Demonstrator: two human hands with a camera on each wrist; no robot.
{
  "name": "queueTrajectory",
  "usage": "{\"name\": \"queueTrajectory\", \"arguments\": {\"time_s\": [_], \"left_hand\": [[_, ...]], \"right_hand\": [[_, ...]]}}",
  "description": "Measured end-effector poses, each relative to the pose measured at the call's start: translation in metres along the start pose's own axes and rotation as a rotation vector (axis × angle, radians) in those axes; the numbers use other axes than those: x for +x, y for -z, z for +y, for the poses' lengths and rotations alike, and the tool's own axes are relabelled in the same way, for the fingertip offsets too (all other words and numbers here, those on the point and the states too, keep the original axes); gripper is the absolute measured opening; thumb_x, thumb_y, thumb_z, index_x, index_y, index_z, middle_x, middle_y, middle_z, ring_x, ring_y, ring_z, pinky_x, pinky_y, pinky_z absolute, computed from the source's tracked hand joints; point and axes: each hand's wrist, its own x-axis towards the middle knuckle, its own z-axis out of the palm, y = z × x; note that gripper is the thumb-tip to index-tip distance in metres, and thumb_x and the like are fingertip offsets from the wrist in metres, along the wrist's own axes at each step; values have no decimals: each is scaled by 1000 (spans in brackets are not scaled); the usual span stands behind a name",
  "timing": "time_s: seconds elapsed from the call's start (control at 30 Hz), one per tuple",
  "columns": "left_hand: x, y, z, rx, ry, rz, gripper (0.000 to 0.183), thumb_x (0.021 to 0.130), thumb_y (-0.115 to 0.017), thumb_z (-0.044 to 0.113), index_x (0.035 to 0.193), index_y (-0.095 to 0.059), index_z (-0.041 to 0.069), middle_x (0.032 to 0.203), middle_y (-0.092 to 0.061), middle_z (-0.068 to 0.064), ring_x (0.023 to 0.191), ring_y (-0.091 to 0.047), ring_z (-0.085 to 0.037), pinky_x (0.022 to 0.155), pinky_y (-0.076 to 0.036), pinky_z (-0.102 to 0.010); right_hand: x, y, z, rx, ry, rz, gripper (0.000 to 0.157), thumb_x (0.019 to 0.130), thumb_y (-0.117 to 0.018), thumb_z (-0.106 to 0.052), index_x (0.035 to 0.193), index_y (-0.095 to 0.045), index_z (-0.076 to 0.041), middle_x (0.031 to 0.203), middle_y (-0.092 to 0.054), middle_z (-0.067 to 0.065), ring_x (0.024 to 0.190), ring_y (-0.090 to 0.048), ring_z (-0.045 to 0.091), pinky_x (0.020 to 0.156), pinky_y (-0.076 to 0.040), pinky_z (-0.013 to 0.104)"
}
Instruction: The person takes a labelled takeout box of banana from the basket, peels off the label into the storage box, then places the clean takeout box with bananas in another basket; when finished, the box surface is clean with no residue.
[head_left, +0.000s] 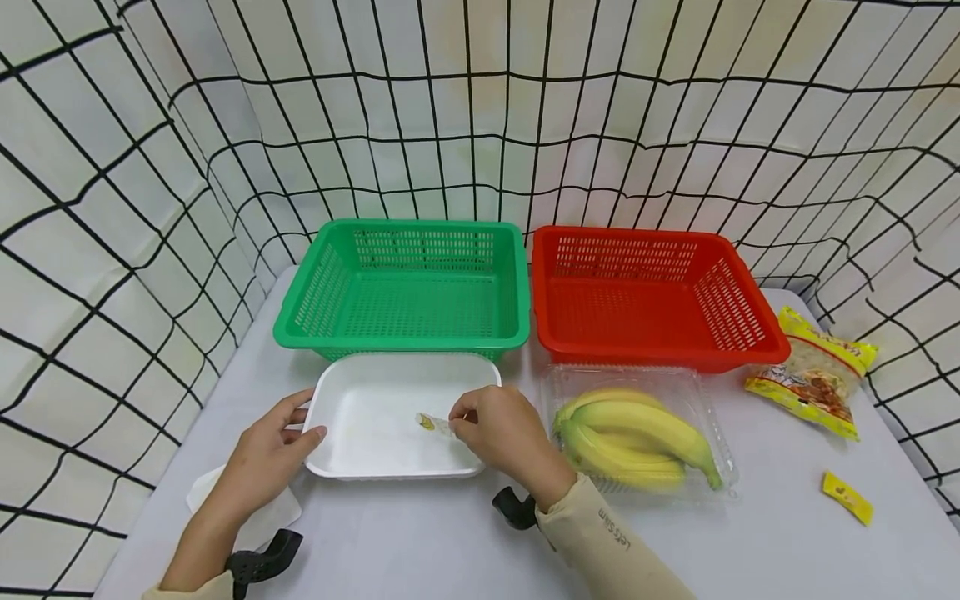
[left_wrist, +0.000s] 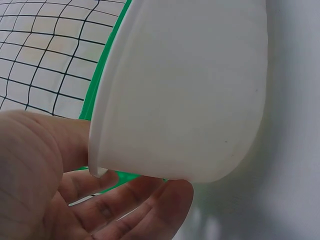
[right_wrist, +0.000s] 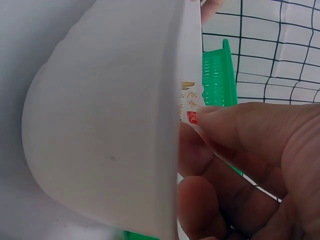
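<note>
A shallow white foam tray (head_left: 360,408) lies in front of the green basket. At its left end my left hand (head_left: 262,458) holds the rim, thumb over the edge and fingers along the outer wall (left_wrist: 180,100). Over the right part of the tray, my right hand (head_left: 513,433) pinches a small white printed packet (head_left: 432,424) between thumb and fingertips. Yellow and red print shows on this packet (right_wrist: 190,105) in the right wrist view, where the tray's side hides part of it.
Behind the tray stand a green basket (head_left: 307,333) and a red basket (head_left: 551,333). Bananas (head_left: 637,433) sit in a clear plastic box to the right. Farther right are a yellow food bag (head_left: 813,375) and a small yellow packet (head_left: 847,497). A white item (head_left: 266,521) lies under my left forearm.
</note>
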Motion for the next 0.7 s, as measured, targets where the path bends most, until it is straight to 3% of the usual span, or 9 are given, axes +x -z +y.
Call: {"name": "queueTrajectory", "arguments": {"time_s": [0.37, 0.7], "left_hand": [[-1, -1, -2, 1, -3, 20, 59, 104, -62, 14, 155, -39, -5, 130, -62, -30, 112, -67, -41, 72, -57, -29], [-3, -2, 0, -12, 19, 20, 60, 104, -63, 14, 156, -39, -4, 131, -62, -28, 112, -67, -39, 71, -56, -26]], "right_hand": [[6, -9, -5, -78, 28, 8, 12, 91, -77, -12, 84, -83, -20, 78, -73, -12, 71, -58, 9, 62, -47, 24], [11, -17, -6, -178, 59, 3, 19, 90, -77, -12, 75, -80, -24, 70, -67, -16, 65, -55, 5, 56, -44, 23]]}}
